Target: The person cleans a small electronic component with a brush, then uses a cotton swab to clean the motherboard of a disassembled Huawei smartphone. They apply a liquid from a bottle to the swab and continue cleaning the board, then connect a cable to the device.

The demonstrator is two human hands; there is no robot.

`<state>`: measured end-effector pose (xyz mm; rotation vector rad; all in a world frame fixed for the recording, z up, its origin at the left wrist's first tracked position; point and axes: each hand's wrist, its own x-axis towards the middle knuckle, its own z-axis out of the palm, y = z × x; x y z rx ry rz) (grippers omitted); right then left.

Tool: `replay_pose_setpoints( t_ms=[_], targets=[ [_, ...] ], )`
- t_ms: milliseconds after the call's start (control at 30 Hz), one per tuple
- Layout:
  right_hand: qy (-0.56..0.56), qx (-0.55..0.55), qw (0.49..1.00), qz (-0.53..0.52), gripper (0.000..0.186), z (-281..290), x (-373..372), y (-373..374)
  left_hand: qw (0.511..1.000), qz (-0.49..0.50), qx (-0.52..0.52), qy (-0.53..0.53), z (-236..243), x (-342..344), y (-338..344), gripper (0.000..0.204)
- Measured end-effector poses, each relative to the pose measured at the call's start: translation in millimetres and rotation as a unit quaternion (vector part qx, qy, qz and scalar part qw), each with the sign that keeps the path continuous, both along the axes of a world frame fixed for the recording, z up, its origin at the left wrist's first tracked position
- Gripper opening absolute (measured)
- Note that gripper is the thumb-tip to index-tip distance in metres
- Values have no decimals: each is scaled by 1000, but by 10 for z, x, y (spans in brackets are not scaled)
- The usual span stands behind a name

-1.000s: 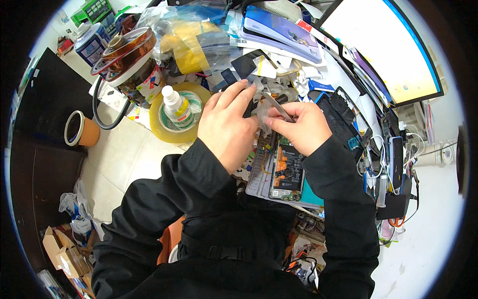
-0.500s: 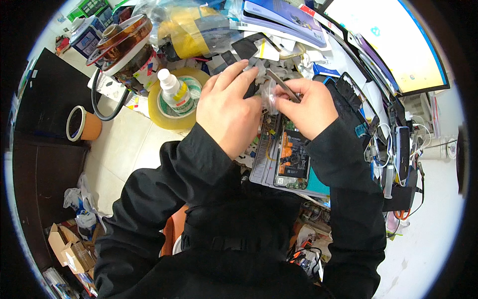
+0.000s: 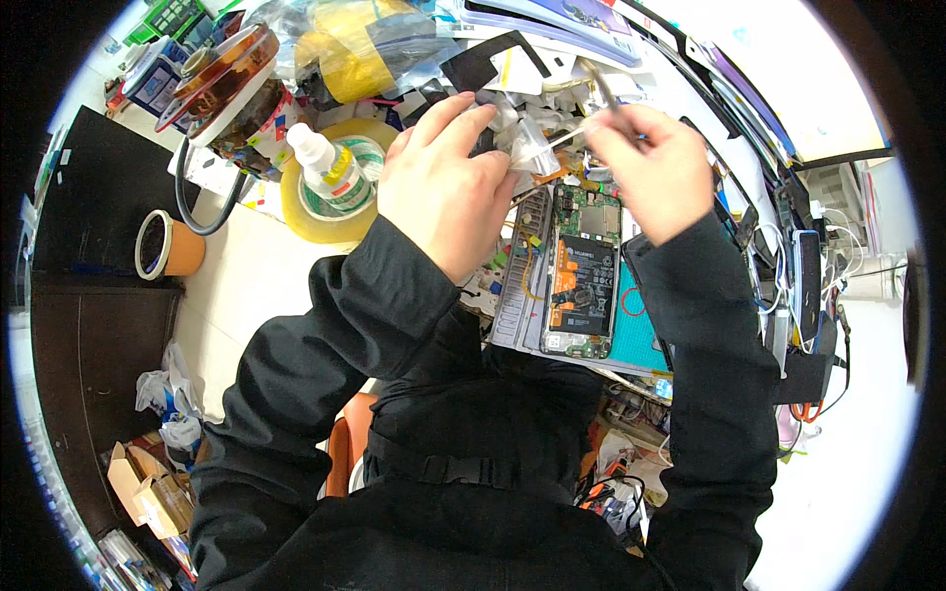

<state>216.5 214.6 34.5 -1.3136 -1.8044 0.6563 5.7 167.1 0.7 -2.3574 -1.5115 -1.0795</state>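
Note:
My left hand [image 3: 443, 192] is closed on a small clear plastic bag [image 3: 534, 148], its thumb and fingers around the near side. My right hand [image 3: 658, 172], slightly blurred, grips dark metal tweezers [image 3: 603, 91] that point up and away. A thin white stick [image 3: 567, 138] spans from the bag's mouth to my right fingertips; its tip in the bag is hard to make out. Below both hands lies an opened phone [image 3: 581, 271], its green circuit board and black battery exposed. It rests on a grey tray [image 3: 519, 271] and a teal mat [image 3: 639, 330].
A white-capped spray bottle [image 3: 330, 172] stands inside a big yellow tape roll [image 3: 296, 212] on the left. Behind are a yellow plastic-wrapped bundle [image 3: 345, 49] and scattered scraps. A lit monitor [image 3: 808, 69] stands far right, with white cables [image 3: 764, 261] nearer.
My right hand has moved right, away from the bag, with the tweezers. A white stick now shows between the bag and my right fingers. More of the phone is uncovered.

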Motion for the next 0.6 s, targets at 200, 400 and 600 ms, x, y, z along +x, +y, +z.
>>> replay_pose_setpoints(
  t_ms=[200,400,600],
  targets=[
    [29,-60,995,-74,14,464,229,-584,993,-68,-87,-38,300,21,-386,48],
    [-106,-90,985,106,14,442,238,-1688,864,-261,-321,-286,356,183,-1184,38],
    [-143,-51,974,167,41,173,373,-2071,768,-244,-443,-392,52,280,-1447,16]
  ],
)
